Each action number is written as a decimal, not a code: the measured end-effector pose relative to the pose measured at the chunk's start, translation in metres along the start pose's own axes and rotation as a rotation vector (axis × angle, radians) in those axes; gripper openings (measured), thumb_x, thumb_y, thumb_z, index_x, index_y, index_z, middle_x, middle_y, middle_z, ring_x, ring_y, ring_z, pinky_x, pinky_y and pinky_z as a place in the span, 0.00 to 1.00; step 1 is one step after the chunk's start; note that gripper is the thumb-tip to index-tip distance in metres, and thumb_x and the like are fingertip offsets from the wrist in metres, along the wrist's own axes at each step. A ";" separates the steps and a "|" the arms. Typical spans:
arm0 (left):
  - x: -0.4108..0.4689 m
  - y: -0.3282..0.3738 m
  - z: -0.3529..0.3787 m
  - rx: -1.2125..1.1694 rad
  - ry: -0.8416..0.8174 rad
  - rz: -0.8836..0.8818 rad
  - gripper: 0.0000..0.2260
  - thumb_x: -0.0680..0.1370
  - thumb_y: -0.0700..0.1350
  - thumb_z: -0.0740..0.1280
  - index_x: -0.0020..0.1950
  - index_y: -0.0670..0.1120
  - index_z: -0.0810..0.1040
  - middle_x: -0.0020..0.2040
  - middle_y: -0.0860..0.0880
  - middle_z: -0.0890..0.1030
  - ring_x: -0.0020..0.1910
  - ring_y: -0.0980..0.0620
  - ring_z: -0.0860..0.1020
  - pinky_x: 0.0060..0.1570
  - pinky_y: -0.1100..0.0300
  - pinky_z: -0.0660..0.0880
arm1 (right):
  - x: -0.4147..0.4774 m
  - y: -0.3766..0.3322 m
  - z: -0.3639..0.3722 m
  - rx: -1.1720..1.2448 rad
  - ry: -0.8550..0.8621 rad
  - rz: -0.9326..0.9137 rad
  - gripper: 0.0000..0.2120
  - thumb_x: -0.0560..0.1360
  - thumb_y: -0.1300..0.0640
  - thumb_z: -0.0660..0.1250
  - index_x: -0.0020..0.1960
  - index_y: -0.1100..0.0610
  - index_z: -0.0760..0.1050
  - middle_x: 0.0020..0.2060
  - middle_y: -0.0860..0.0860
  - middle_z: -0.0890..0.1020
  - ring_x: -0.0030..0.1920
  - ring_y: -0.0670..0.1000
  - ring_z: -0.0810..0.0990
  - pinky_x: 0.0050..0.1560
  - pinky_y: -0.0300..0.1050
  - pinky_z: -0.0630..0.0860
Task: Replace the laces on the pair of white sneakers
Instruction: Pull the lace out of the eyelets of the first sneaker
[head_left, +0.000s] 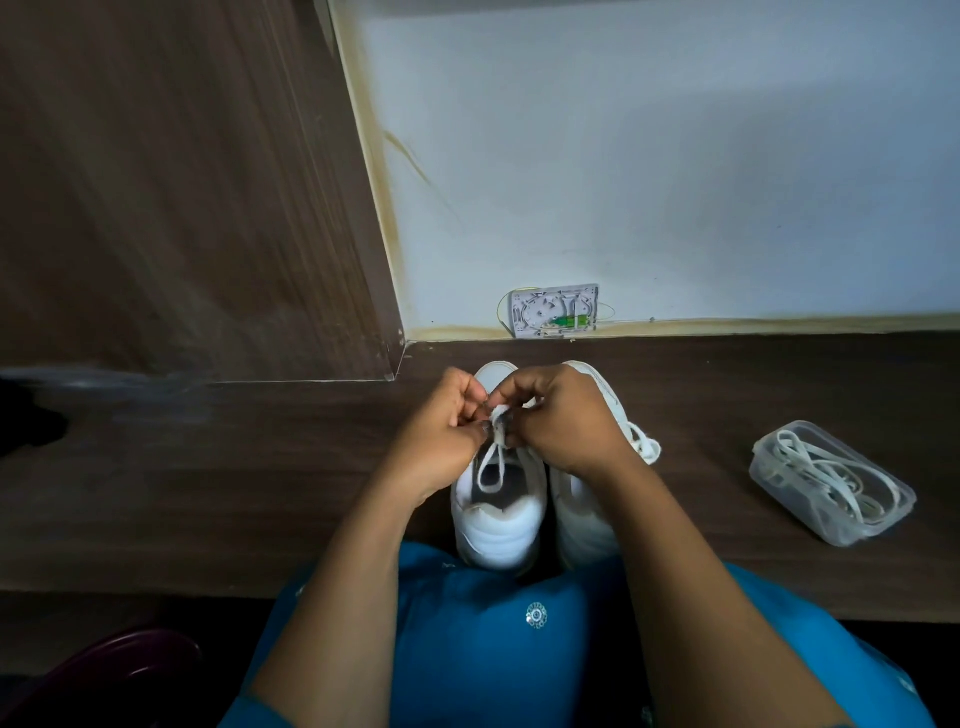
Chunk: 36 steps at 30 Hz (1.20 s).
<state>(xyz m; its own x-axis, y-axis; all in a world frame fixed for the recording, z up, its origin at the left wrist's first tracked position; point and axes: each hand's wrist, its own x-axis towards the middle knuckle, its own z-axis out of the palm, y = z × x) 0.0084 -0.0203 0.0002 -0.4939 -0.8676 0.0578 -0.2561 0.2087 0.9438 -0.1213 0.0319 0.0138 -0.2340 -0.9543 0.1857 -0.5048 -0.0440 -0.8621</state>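
Two white sneakers stand side by side on the dark wooden table, heels toward me. Over the left sneaker (496, 535), my left hand (441, 436) and my right hand (561, 421) meet, and both pinch its white lace (491, 470) at the knot. A loop of that lace hangs down over the shoe's opening. The right sneaker (584, 525) lies partly under my right wrist, with a lace loop (644, 447) spilling out on its right side.
A clear plastic box (831, 488) with white laces coiled inside sits to the right on the table (208, 493). A small white wall box (555, 310) with wires is behind the shoes. A wooden panel rises at the left. My blue clothing fills the bottom.
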 end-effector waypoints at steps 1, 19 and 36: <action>0.001 -0.001 0.001 0.017 0.003 -0.016 0.16 0.75 0.27 0.57 0.44 0.49 0.67 0.37 0.47 0.70 0.36 0.53 0.67 0.38 0.58 0.65 | 0.000 -0.001 0.000 -0.015 0.007 -0.006 0.21 0.66 0.73 0.66 0.32 0.46 0.76 0.30 0.50 0.79 0.38 0.60 0.82 0.43 0.53 0.80; -0.006 0.018 -0.016 -1.084 0.260 -0.348 0.13 0.75 0.39 0.51 0.32 0.48 0.65 0.21 0.52 0.62 0.20 0.55 0.61 0.29 0.62 0.64 | 0.002 -0.011 -0.026 1.228 0.358 0.507 0.12 0.75 0.66 0.54 0.42 0.55 0.73 0.21 0.46 0.66 0.23 0.45 0.63 0.30 0.37 0.59; -0.009 0.013 0.005 0.747 0.102 0.161 0.10 0.69 0.37 0.68 0.47 0.48 0.80 0.43 0.48 0.70 0.46 0.43 0.76 0.43 0.53 0.73 | -0.001 -0.003 -0.002 -0.532 -0.034 -0.066 0.10 0.67 0.58 0.70 0.48 0.50 0.82 0.41 0.54 0.77 0.49 0.56 0.77 0.47 0.43 0.69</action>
<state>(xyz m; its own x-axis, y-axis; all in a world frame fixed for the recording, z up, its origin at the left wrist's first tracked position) 0.0054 -0.0073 0.0102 -0.5030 -0.8304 0.2397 -0.6986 0.5539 0.4529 -0.1209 0.0337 0.0166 -0.1646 -0.9641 0.2082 -0.8710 0.0430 -0.4893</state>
